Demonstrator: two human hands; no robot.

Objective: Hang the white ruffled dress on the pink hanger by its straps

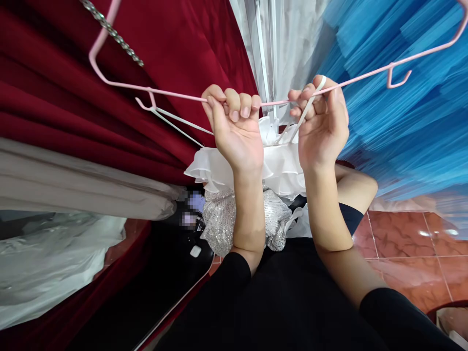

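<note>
Tight spot: dark red drape (204,48) close on the left, layered blue tulle (398,117) on the right, pale drapery (300,34) and white rails (273,48) straight ahead. Rhinestone chain (120,41) hung by the pink hanger's (274,103) left end. Grey-beige cloth (80,178) and white tulle (54,263) filled the near left, beside a black tabletop (161,282) with blurred lilac items (196,201) on it. Red tiles (402,234) underfoot, right side. Small white case (195,251) on the tabletop; contents not visible. Lower right corner, a dark red rim (444,305) curved round something pale, cut off, couldn't identify. Hanger was level-ish, in front of the chest; left hand (237,122) clamped round its bar, right hand (321,117) curled loosely round it with the right strap (307,108) looped over a finger. Left straps (183,120) sat in the hanger's left hook. White-ruffled, silver-sequined garment (285,170) hung below, sequined part at the lap, forearms blocking some of it.
</note>
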